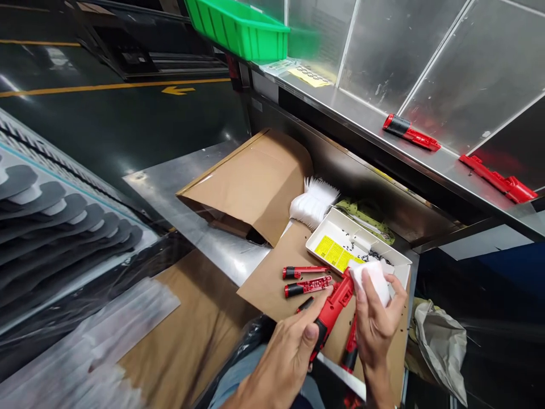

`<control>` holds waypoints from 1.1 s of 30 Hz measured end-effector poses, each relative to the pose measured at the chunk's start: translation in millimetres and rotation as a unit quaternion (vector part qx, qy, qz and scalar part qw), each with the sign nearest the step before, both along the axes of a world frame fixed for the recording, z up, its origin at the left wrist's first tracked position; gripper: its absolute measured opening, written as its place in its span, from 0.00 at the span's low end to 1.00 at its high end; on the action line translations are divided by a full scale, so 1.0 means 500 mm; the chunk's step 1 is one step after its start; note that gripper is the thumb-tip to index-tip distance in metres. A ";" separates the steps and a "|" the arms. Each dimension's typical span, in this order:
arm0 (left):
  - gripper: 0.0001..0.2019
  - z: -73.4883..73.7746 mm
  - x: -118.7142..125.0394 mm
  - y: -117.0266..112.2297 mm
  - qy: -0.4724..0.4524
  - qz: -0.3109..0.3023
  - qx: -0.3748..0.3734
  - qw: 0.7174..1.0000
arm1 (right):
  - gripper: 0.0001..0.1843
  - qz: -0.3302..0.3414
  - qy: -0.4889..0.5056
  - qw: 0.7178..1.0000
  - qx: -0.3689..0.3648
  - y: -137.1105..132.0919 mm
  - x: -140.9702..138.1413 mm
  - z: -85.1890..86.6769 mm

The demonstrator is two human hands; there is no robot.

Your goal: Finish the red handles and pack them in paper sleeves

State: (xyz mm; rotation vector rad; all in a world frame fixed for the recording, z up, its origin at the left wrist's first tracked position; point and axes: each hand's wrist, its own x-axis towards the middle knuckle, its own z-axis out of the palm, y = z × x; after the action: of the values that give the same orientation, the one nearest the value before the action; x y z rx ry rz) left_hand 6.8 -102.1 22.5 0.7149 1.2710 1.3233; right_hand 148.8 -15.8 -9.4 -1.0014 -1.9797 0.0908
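Note:
My left hand (289,346) is closed round a red and black plastic tool housing (335,307), tilted up and away from me. In my right hand (378,318) a folded white cloth (374,278) is pinched, at the far end of that housing; whether it touches is hard to tell. Just beyond stands a shallow white tray (402,260) with yellow labels and small dark parts. On the brown cardboard (264,289) left of the tray lie two red and black housing pieces, one closed-sided (304,272) and one showing its inside (307,286). Another red and black housing (349,346) lies partly behind my right hand.
A brown cardboard box (255,182) lies at the back left, beside a bundle of white strips (314,201). The metal shelf (361,111) above holds two red housings (411,133) and a green bin (242,31). A pale bag (440,341) hangs at right.

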 end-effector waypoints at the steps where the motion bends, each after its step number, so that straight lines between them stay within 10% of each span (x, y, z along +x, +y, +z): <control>1: 0.34 -0.001 -0.003 0.001 0.056 -0.016 0.014 0.998 | 0.17 0.007 -0.007 1.000 0.001 0.003 0.000 0.005; 9: 0.26 0.019 -0.028 0.001 0.161 -0.061 0.003 0.985 | 0.16 0.079 -0.069 0.994 -0.007 0.014 0.029 0.041; 16: 0.32 -0.009 -0.030 -0.007 -0.011 -0.068 -0.050 0.996 | 0.15 0.087 -0.086 0.992 0.020 0.018 0.046 0.038; 22: 0.38 -0.002 -0.025 -0.006 -0.267 -0.104 -0.151 0.946 | 0.16 -0.014 -0.005 1.000 0.018 -0.001 0.027 0.011; 33: 0.23 0.007 -0.023 0.006 -0.306 -0.100 -0.190 0.927 | 0.16 -0.041 0.033 0.998 -0.033 -0.007 0.004 0.009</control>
State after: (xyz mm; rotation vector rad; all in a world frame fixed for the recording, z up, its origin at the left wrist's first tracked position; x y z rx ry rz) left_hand -4.7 -99.1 26.2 0.1246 0.8723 0.9776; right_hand 150.7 -19.3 -5.1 -1.1081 -1.8844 0.1428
